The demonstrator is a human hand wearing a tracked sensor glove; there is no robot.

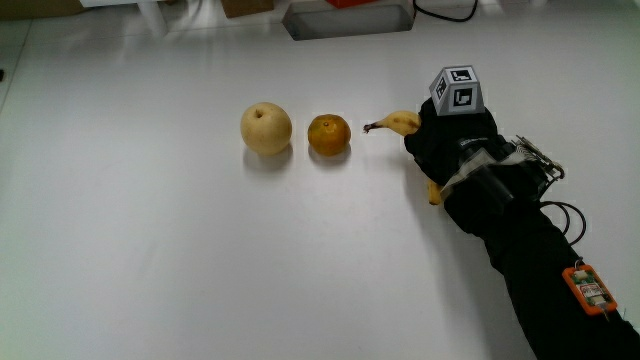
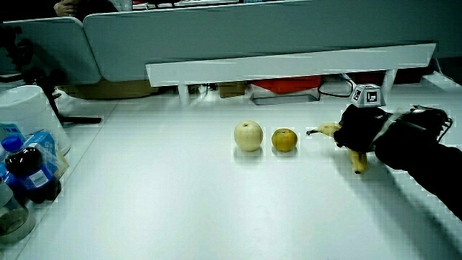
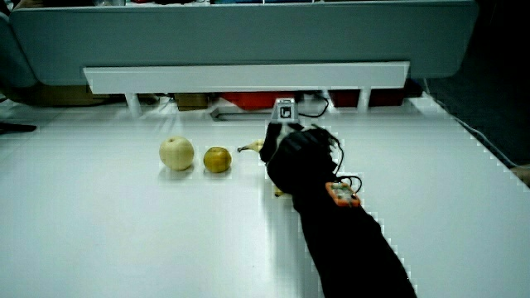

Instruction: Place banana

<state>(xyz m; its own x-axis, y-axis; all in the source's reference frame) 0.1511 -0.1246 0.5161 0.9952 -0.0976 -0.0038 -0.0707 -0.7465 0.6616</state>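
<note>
Counter (image 1: 150,250) carrying a row of fruit. Hand (image 1: 450,140), fingers wrapped over the banana (image 1: 398,123), holds it low at the surface, just beside the orange (image 1: 328,134); the pear (image 1: 266,128) sits next to the orange. Advisable: lower until the banana rests flat, then loosen the fingers without nudging the orange.

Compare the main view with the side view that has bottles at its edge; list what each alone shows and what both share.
Only the main view: the orange tag on the forearm.

Only that side view: a low partition, a dark bottle and a white tub at the table's edge.

Both: a pale round fruit, an orange beside it, and the hand over the banana, whose two ends stick out from under the glove on the white table.
</note>
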